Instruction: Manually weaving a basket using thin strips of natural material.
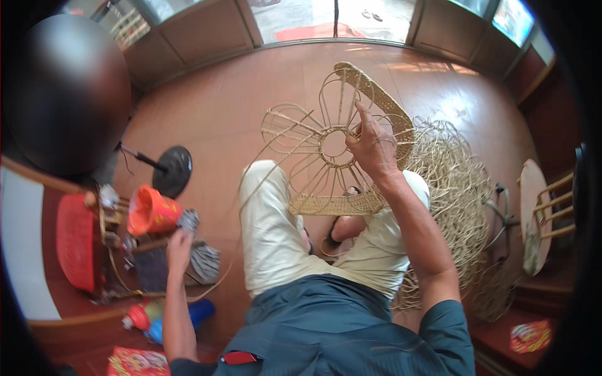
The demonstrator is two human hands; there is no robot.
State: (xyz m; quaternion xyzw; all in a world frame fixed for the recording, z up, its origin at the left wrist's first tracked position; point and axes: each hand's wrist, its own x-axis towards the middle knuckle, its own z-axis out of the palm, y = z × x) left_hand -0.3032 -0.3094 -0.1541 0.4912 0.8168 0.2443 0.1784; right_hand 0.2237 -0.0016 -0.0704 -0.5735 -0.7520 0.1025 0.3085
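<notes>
My right hand (374, 145) reaches over a half-woven wicker piece (338, 207), its index finger stretched along the spokes and its other fingers curled at the central ring. The piece has looped cane spokes round an open ring, and a woven band along its right and near sides. It rests by my knees, and loose strand ends stick out to the left. Low at the left, my left hand (179, 244) closes on a grey cloth (188, 219) beside an orange bucket (152, 212). The fingertips there are partly hidden.
A big tangled heap of cane strands (451, 188) lies right of my leg. Farther right stands a round-topped wooden stool (533, 216). A black round base with a pole (172, 169) stands at the left, near a red chair (78, 244). Glass doors (332, 22) are ahead.
</notes>
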